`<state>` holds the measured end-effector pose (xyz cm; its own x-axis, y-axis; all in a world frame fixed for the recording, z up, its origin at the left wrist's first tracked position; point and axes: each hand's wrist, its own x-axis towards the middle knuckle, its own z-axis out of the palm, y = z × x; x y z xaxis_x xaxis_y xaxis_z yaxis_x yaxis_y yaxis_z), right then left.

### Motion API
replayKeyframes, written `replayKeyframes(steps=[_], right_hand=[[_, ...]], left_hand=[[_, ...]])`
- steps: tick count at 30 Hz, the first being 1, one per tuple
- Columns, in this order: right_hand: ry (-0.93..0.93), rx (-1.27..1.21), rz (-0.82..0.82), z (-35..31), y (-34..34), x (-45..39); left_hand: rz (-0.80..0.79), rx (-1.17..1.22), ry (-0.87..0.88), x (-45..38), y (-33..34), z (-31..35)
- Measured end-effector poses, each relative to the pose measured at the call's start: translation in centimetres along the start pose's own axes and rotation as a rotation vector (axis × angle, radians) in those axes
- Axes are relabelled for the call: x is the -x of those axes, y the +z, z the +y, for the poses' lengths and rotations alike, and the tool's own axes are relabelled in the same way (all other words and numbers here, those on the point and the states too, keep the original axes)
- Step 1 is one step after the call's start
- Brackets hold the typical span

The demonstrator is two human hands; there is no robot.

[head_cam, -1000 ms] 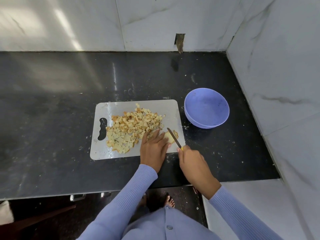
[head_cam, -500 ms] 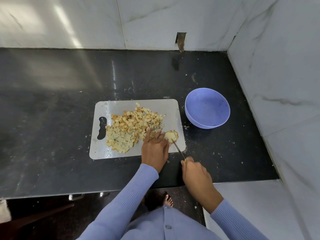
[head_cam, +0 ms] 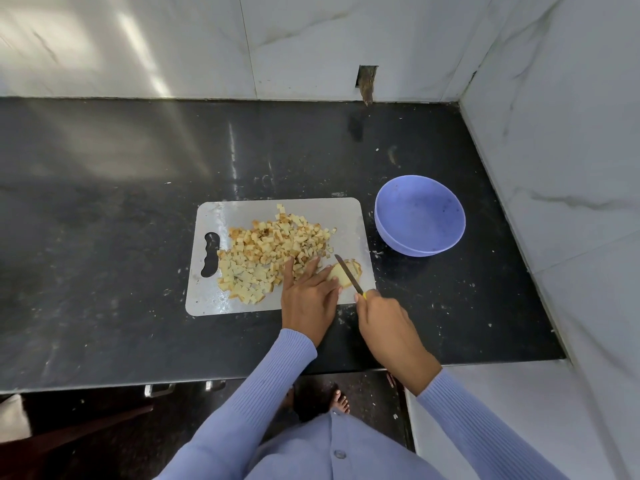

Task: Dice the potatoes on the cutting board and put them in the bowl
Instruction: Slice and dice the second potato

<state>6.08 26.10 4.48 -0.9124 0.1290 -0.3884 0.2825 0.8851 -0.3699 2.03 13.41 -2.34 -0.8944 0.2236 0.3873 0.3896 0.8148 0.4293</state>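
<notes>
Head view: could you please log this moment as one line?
left hand steadies potato piece | right hand grips knife | dice on board | bowl empty

1. There is 1 view, from a wide-angle camera on the person's head, looking forward and steeply down.
2. The black counter (head_cam: 104, 237) fills the middle of the frame, with the marble wall (head_cam: 173, 39) across the top and right edge.
3. The cutting board (head_cam: 207, 303) sits near frame centre, close below the camera.
4. Both sleeves enter from the bottom edge.
</notes>
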Motion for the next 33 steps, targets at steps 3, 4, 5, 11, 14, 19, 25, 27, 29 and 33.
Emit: replayKeyframes(steps=[3,4,5,11,14,19,25,27,29,33], right_hand=[[-0.002,0.015,-0.019,-0.5,0.4,-0.5],[0.003,0.023,-0.026,-0.7,0.5,-0.5],[0.012,0.03,-0.034,-0.8,0.5,-0.5],[0.038,0.073,-0.039,-0.6,1.1,0.1],[0.058,0.138,-0.064,0.5,1.4,1.9],[0.039,0.174,-0.092,1.7,0.7,4.1],[0.036,0.044,-0.015,1.1,-0.1,2.7],[0.01,0.033,-0.002,0.4,0.0,1.7],[-0.012,0.031,-0.005,-0.3,0.3,0.9],[-0.013,0.034,-0.023,-1.0,0.8,0.1]], left_hand=[[-0.01,0.022,-0.001,0.0,0.0,0.1],[-0.011,0.025,-0.001,0.0,0.0,0.1],[-0.008,0.025,0.0,-0.1,0.0,0.0],[0.014,-0.004,0.005,-0.3,-0.2,0.5],[0.014,-0.027,-0.003,-0.4,-0.2,0.6],[0.012,-0.037,-0.02,-0.2,-0.3,0.4],[0.025,-0.069,-0.067,0.2,-0.5,0.3],[0.052,-0.06,-0.088,0.3,-0.5,0.2],[0.065,-0.046,-0.121,0.4,-0.6,0.1],[0.081,-0.039,-0.135,0.3,-0.6,0.0]])
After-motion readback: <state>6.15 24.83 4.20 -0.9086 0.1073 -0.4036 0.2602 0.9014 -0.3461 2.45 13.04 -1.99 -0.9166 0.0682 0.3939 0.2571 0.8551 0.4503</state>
